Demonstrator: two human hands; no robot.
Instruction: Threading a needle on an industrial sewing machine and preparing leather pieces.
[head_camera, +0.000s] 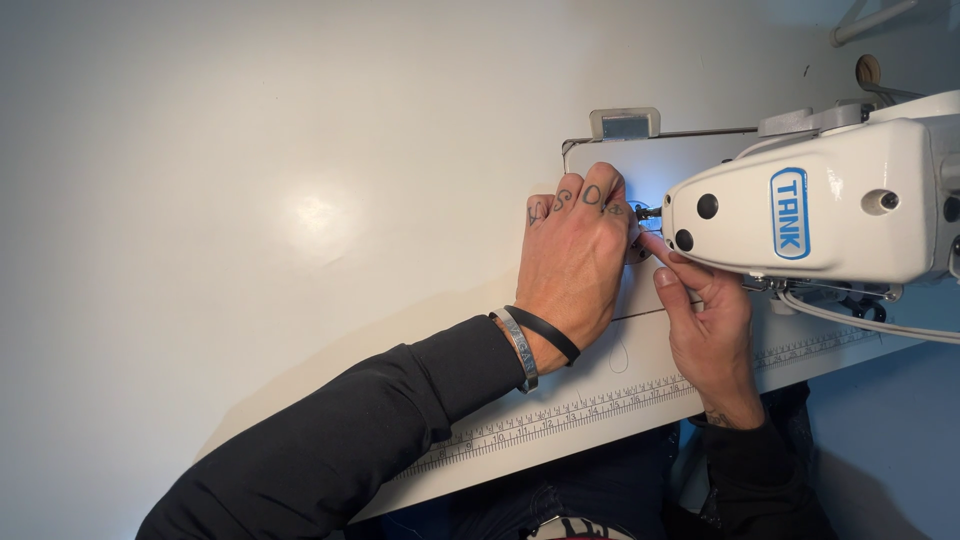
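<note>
Sewing workshop, industrial machine station.
A white industrial sewing machine head (810, 205) occupies the 3 o'clock position on a large white work table (250, 200). A measuring scale (600, 405) runs along the table's front edge, from 6 toward 4 o'clock.

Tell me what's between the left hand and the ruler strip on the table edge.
Head view: only bare white tabletop, crossed by the left hand's wristbands and black sleeve; ruler strip below.

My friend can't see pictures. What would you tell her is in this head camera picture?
Two hands work at the needle of a white sewing machine on a pale table. The left hand, fingers curled, presses down beside the needle, and the right hand reaches under the machine's head. The person wears black sleeves and wristbands; a ruler strip lines the table's edge.
</note>
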